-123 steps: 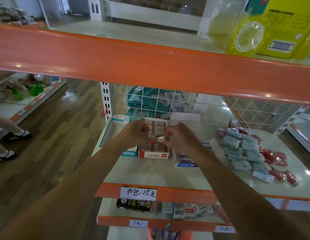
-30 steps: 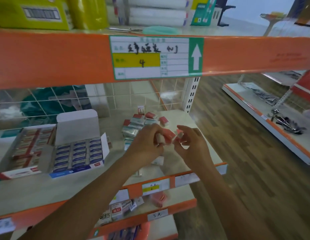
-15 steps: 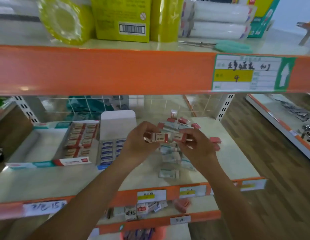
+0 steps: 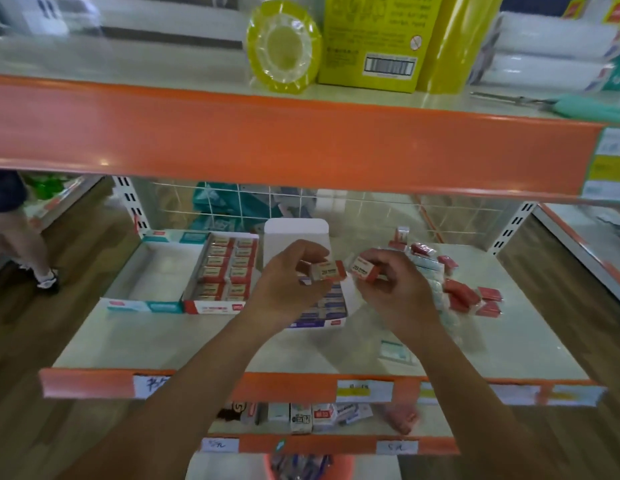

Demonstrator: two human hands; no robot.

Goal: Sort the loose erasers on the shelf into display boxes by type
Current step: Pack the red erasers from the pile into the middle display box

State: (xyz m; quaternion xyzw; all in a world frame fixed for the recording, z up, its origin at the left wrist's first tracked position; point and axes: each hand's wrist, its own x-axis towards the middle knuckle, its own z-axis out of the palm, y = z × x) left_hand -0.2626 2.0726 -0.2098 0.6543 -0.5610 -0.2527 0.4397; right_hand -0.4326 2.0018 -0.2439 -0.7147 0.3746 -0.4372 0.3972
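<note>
My left hand (image 4: 287, 282) pinches a red-and-white eraser (image 4: 327, 271) above the blue display box (image 4: 327, 308), which is partly hidden behind it. My right hand (image 4: 398, 289) grips a second red-and-white eraser (image 4: 362, 269) just to the right. The two erasers are a small gap apart. A red display box (image 4: 225, 271) filled with red-labelled erasers sits to the left, and beside it a teal display box (image 4: 142, 304) that looks empty. Loose erasers (image 4: 464, 294), red and pale green, lie piled on the right of the shelf.
An orange shelf edge (image 4: 267, 143) hangs low overhead with yellow goods on top. One pale green eraser (image 4: 393, 349) lies near the shelf's front lip (image 4: 93, 382). More stock sits on the shelf below. A person's legs (image 4: 27, 247) stand in the aisle at left.
The view has swung left since a second ago, from the loose pile towards the boxes. My hands now hold two red-and-white erasers, drawn slightly apart, over the blue box.
</note>
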